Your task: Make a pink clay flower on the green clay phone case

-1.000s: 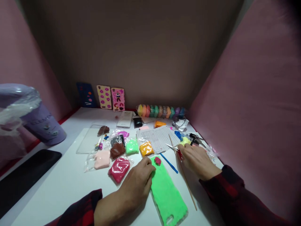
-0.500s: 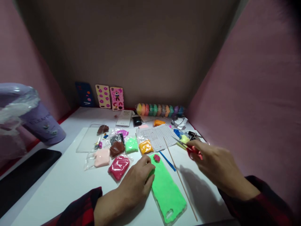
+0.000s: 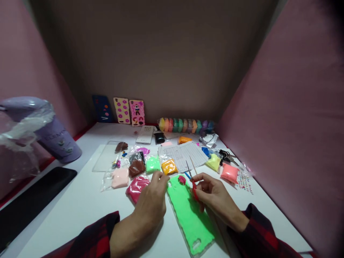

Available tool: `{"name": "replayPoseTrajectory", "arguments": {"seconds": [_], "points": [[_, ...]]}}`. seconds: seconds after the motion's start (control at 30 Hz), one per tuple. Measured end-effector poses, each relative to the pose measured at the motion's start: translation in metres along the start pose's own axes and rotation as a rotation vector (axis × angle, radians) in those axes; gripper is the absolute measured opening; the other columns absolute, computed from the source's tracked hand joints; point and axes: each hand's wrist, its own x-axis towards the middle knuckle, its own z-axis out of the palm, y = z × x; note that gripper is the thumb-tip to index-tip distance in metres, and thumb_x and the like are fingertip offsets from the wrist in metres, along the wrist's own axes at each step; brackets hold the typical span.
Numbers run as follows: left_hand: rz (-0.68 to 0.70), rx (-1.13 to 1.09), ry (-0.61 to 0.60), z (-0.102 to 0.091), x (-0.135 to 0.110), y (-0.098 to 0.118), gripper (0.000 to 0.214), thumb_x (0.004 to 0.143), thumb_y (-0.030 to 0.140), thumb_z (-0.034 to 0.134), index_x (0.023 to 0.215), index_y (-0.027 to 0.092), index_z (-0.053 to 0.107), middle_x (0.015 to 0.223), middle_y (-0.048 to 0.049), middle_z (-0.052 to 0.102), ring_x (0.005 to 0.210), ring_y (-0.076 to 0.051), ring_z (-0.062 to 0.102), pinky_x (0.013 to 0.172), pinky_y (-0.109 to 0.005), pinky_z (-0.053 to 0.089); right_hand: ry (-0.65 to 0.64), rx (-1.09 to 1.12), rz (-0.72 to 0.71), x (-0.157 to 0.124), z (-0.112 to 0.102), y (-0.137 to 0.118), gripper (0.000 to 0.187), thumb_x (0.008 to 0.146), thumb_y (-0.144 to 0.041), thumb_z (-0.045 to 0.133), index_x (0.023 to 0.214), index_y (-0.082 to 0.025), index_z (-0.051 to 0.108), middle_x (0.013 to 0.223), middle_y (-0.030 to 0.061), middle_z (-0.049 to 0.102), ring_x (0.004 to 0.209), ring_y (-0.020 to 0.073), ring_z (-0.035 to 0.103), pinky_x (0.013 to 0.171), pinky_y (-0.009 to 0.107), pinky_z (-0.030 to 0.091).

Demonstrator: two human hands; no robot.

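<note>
A phone case (image 3: 186, 220) covered in bright green clay lies on the table, with a small dark pink clay piece (image 3: 182, 180) near its far end. My left hand (image 3: 151, 202) has its fingers curled, the tips at the case's far left corner. Held in my right hand (image 3: 216, 199) is a pair of red-handled scissors (image 3: 194, 190), above the case's right edge with the blades pointing away from me, close to the pink piece. Partly behind the right hand lie a thin wooden stick (image 3: 193, 165) and a blue tool (image 3: 187, 175).
Bagged clay surrounds the case: dark pink (image 3: 136, 187), orange (image 3: 169, 166), light green (image 3: 153, 164) and coral (image 3: 229, 173). Printed paper (image 3: 185, 154) lies beyond. Decorated cases (image 3: 122, 110) lean on the back wall. A purple tumbler (image 3: 63, 139) stands left, near a black phone-like slab (image 3: 37, 206).
My right hand has brought the scissors left and down from the table's right side to over the green case. The left hand stays at the case's corner. The view has shifted slightly.
</note>
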Motion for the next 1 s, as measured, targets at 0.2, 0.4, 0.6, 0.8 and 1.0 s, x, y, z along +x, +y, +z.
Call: {"name": "replayPoseTrajectory", "arguments": {"seconds": [0.2,0.4,0.6,0.8,1.0], "points": [[-0.058,0.067,-0.065,-0.001,0.002,0.002,0.021,0.09,0.01,0.039,0.096,0.02,0.056,0.095,-0.0076,0.055,0.084,-0.022,0.057,0.071,-0.035,0.046,-0.013,-0.038,-0.022,-0.001,0.003,0.009,0.016,0.074,-0.021,0.061,0.089,-0.019,0.056,0.054,-0.0092,0.052,0.042,0.0081,0.047,0.038,0.02,0.047],[-0.195,-0.23,-0.033,-0.009,0.013,0.003,0.02,0.087,0.021,0.044,0.098,0.017,0.06,0.097,-0.0085,0.059,0.092,-0.024,0.058,0.08,-0.039,0.046,0.005,-0.066,-0.025,-0.001,0.003,0.009,0.015,0.073,-0.02,0.061,0.087,-0.019,0.057,0.053,-0.0093,0.049,0.041,0.0078,0.046,0.037,0.019,0.046],[-0.405,-0.588,-0.2,-0.016,0.022,0.006,0.021,0.08,0.036,0.055,0.076,0.015,0.06,0.065,0.0008,0.054,0.063,-0.016,0.052,0.058,-0.027,0.038,-0.006,-0.069,-0.039,-0.004,0.003,0.01,0.015,0.075,-0.021,0.061,0.09,-0.02,0.057,0.054,-0.0087,0.051,0.042,0.0081,0.046,0.038,0.019,0.046],[-0.545,-0.793,-0.242,-0.013,0.022,0.007,0.024,0.066,0.032,0.071,0.073,0.017,0.053,0.057,0.0059,0.051,0.048,-0.009,0.043,0.048,-0.021,0.03,-0.034,-0.093,-0.117,-0.008,0.004,0.01,0.013,0.079,-0.02,0.059,0.092,-0.02,0.057,0.057,-0.0079,0.05,0.044,0.0074,0.045,0.04,0.018,0.041],[-0.572,-1.007,-0.075,-0.011,0.015,0.011,0.028,0.061,0.021,0.073,0.079,0.016,0.053,0.065,0.002,0.06,0.056,-0.011,0.055,0.053,-0.022,0.041,0.009,-0.111,-0.209,-0.024,0.006,-0.009,0.016,0.079,-0.027,0.064,0.092,-0.02,0.058,0.059,-0.0051,0.054,0.05,0.0089,0.048,0.045,0.02,0.038]]}}
